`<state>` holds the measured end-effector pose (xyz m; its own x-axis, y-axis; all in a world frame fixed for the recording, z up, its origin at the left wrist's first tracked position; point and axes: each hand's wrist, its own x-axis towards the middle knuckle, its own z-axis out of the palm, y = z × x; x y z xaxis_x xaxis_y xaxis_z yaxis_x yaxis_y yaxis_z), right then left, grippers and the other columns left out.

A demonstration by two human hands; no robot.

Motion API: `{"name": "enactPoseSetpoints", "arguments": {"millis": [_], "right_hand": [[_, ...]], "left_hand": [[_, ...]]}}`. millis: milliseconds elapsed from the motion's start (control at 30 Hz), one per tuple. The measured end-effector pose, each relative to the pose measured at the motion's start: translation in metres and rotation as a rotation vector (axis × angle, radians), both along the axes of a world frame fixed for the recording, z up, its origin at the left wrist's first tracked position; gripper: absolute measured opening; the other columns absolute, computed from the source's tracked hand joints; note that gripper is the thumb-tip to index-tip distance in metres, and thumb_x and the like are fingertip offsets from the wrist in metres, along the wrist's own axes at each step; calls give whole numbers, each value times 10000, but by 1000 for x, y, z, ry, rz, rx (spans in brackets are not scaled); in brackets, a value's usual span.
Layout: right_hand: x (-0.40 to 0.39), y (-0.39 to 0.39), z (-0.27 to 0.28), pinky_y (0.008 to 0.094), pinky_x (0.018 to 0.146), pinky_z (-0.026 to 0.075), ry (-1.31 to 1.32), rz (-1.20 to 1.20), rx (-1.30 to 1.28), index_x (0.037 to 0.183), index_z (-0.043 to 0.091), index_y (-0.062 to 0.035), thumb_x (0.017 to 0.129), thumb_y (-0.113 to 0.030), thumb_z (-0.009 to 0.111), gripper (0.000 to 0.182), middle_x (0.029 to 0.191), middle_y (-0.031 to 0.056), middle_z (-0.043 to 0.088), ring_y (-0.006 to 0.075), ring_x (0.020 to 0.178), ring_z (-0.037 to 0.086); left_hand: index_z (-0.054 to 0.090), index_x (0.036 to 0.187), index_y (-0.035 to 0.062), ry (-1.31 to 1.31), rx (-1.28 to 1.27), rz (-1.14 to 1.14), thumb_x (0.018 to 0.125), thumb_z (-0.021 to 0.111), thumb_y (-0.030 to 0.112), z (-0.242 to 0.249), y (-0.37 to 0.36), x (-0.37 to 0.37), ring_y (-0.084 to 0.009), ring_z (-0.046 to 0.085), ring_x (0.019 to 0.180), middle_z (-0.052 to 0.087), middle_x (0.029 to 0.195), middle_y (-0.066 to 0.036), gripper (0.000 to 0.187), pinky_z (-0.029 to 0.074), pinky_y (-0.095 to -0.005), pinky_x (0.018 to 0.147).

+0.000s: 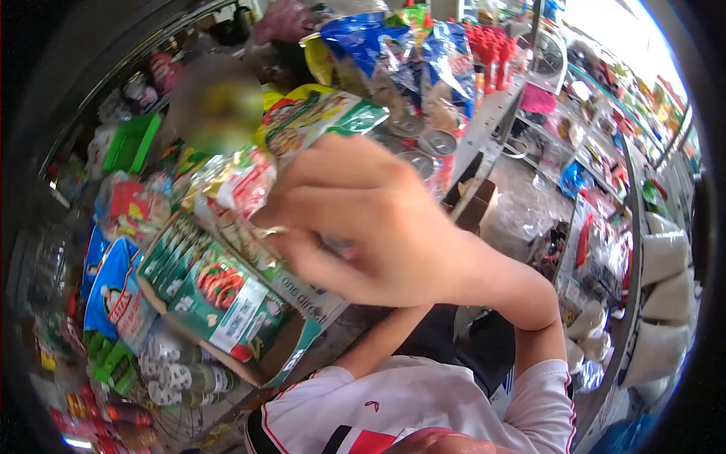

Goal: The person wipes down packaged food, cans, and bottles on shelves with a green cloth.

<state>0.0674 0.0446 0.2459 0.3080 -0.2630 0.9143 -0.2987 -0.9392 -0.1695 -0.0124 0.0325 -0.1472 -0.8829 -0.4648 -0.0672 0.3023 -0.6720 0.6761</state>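
Observation:
My right hand [355, 219] fills the middle of the head view, slightly blurred, its fingers curled and pinched on the edge of a shiny silver and red packet [246, 178]. Just below the fingertips stands an open cardboard box [302, 352] of green packets [219, 291] with food pictures. Yellow and green packets [302, 121] lie beyond the hand. My left forearm [389, 340] runs up behind the right wrist, and my left hand is hidden there.
Cans [437, 142] and blue-silver bags [446, 64] stand beyond the hand. At the left are a green tray [132, 144], a blue bag [117, 295] and small bottles [200, 378]. Shelves with goods line the right, with filled pale bags [669, 295].

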Motion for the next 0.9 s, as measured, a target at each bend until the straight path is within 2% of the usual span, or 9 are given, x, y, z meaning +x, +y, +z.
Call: {"name": "enactPoseSetpoints", "arguments": {"millis": [67,133,200,267,467,567,667,767,900], "right_hand": [[-43,8,0,412,723,495,31,-122,29,912,719,-58,818,-114,731,110,790,99,614,321,782,619],[-83,19,-9,364,740,524,-58,-145,157,970,738,-31,888,-110,717,116,838,92,701,265,792,674],[-120,44,-20,329,770,547,-414,113,644,1011,737,23,962,-111,672,156,891,96,749,200,814,700],[-169,61,-37,323,786,549,-625,184,741,1001,727,62,1010,-124,617,216,907,104,746,159,835,686],[-290,72,-114,316,724,516,-967,-130,591,1070,700,37,1024,-191,586,259,804,77,667,184,737,647],[-353,74,-160,331,682,482,-1316,149,571,1077,664,-20,1028,-228,577,231,767,28,578,178,695,589],[-413,58,-208,326,663,469,-1516,29,514,1086,658,-26,1023,-236,583,232,771,25,587,175,697,584],[-482,26,-270,329,658,465,-1713,-58,461,1105,650,-35,1015,-252,593,241,776,22,599,169,674,573],[-572,-24,-359,322,639,486,-1987,-163,457,1118,647,-36,1013,-241,598,235,781,26,610,157,672,589]], "left_hand": [[604,1343,38,0,10,-34,948,782,242,-6,0,-8,-200,659,1175,691,1243,-78,479,536,-390,998],[605,1342,38,0,23,-71,952,777,241,-14,1,-16,-200,661,1172,691,1241,-78,472,538,-390,995],[604,1324,42,-2,-130,-219,998,718,215,0,-3,-30,-198,702,1072,703,1187,-70,387,570,-372,934],[610,1299,44,-93,-23,-151,994,724,211,-5,0,-39,-190,722,1001,709,1151,-62,366,591,-358,880],[612,1293,47,-163,84,-171,993,729,243,-36,-4,-54,-177,724,1003,709,1141,-64,377,594,-358,864],[622,1292,49,-274,141,-173,999,720,248,-29,-2,-61,-181,730,983,712,1133,-56,368,597,-363,832],[645,1272,43,-500,112,-243,999,721,272,-40,-4,-82,-169,728,964,726,1114,-60,365,591,-351,833],[666,1244,15,-775,-26,-546,998,720,310,-37,-16,-139,-159,728,940,741,1094,-69,388,580,-340,825],[704,1181,-10,-853,-216,-456,967,742,357,-57,-41,-253,-194,741,938,767,1036,-97,425,570,-354,820]]}}
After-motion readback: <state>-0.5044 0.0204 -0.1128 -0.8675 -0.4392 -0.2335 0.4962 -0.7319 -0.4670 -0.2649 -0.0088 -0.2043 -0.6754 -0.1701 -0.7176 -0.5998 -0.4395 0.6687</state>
